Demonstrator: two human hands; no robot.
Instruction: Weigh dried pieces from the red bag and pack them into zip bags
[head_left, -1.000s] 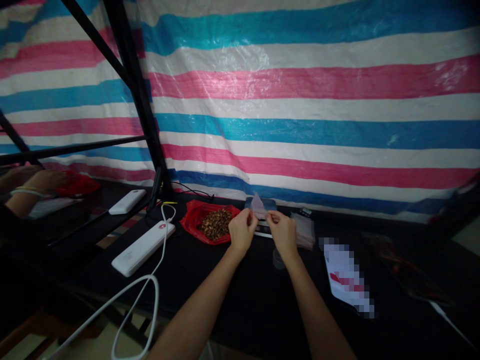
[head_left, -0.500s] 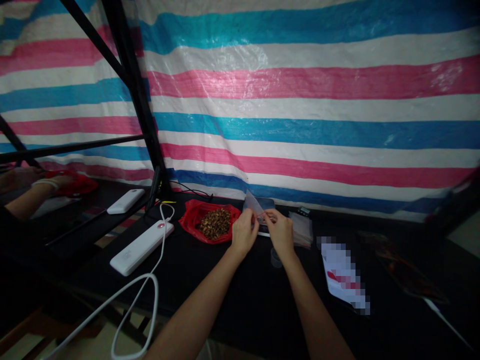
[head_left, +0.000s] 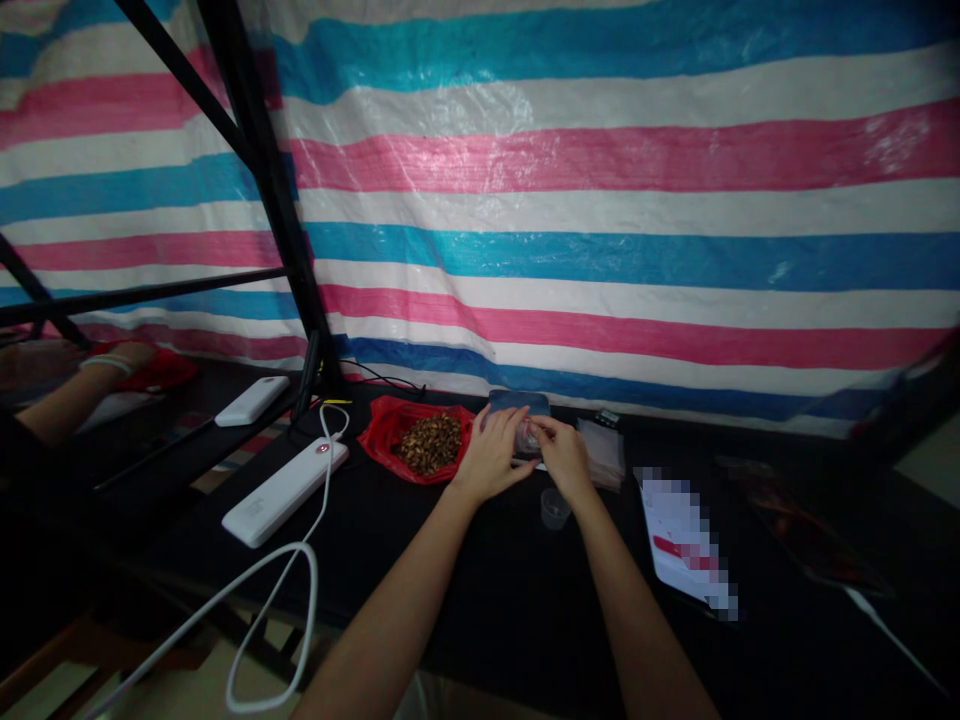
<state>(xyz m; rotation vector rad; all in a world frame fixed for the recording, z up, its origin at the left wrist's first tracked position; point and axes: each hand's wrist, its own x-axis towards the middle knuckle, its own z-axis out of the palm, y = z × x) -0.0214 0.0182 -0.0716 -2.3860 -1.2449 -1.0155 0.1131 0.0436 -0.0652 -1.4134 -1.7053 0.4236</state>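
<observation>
Both hands met over the far edge of the black table [head_left: 480, 600], just right of the red bag of brown seeds [head_left: 420, 443]. The left hand [head_left: 491, 455] and right hand [head_left: 562, 455] each pinched a small clear plastic bag [head_left: 527, 436], held low above a scale [head_left: 519, 405]. It looked feather-light, limp and slick, best taken by its mouth edges. A little clear cup [head_left: 554, 508] stood near the right wrist.

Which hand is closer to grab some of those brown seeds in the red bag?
Probably the left hand: it sits right beside the red bag of seeds, while the right hand lies farther away, pinching the small clear bag.
</observation>
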